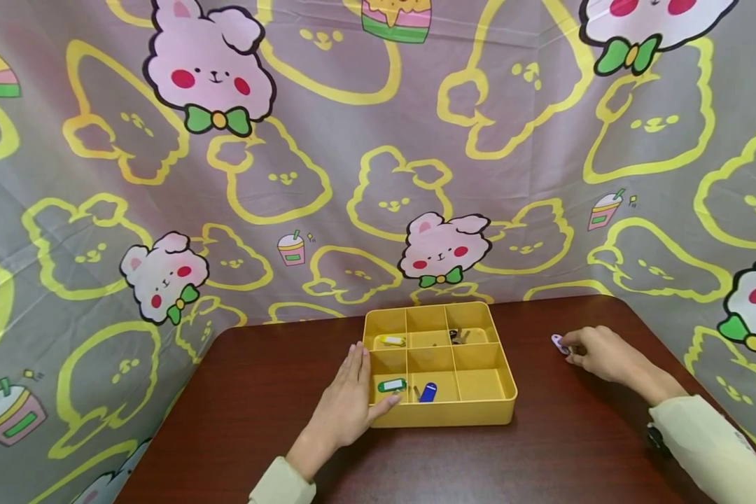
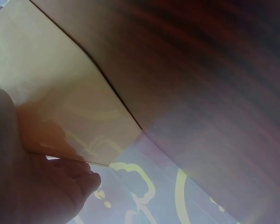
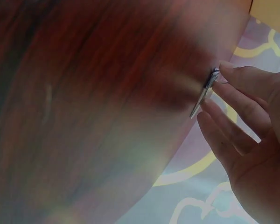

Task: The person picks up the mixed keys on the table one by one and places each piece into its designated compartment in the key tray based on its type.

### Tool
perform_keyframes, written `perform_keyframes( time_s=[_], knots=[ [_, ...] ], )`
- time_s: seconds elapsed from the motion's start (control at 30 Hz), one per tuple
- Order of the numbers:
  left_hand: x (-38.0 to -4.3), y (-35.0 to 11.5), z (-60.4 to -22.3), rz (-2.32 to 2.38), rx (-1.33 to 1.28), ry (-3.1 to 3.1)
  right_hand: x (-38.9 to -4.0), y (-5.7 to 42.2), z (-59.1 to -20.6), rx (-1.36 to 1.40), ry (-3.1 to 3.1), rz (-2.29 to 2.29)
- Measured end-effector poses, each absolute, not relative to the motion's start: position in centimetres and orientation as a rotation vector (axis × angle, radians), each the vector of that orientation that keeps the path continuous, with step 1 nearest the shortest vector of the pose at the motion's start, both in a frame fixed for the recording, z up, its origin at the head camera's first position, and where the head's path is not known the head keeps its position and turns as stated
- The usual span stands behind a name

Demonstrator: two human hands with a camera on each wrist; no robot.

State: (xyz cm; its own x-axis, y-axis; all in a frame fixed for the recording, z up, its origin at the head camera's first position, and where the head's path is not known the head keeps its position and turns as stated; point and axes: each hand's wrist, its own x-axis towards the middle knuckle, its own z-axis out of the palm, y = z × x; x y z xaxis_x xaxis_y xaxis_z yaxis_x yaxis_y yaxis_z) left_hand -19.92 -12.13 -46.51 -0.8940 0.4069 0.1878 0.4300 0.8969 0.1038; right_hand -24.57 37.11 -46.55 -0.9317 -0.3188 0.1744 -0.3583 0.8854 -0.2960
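Note:
A yellow divided box stands on the table. My left hand rests against its near left corner, fingers extended along the left side and thumb at the front rim. To the right of the box, my right hand pinches a pale purple key tag between thumb and fingertips. In the right wrist view, a thin metal key hangs from those fingertips. Inside the box lie a yellow key tag, a green key tag, a blue key tag and a black-headed key.
The dark reddish-brown table extends on both sides of the box. A patterned cloth with cartoon rabbits hangs behind it and along the sides. Dividers split the box into several compartments.

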Motion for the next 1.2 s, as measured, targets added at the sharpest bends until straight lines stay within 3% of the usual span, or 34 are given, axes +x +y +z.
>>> perform_keyframes(
  time_s=[1.2],
  knots=[
    [-19.82, -12.11, -46.44, -0.230, -0.642, -2.907, -24.69, 37.10, -46.94, 0.535, -2.874, 0.443]
  ],
)
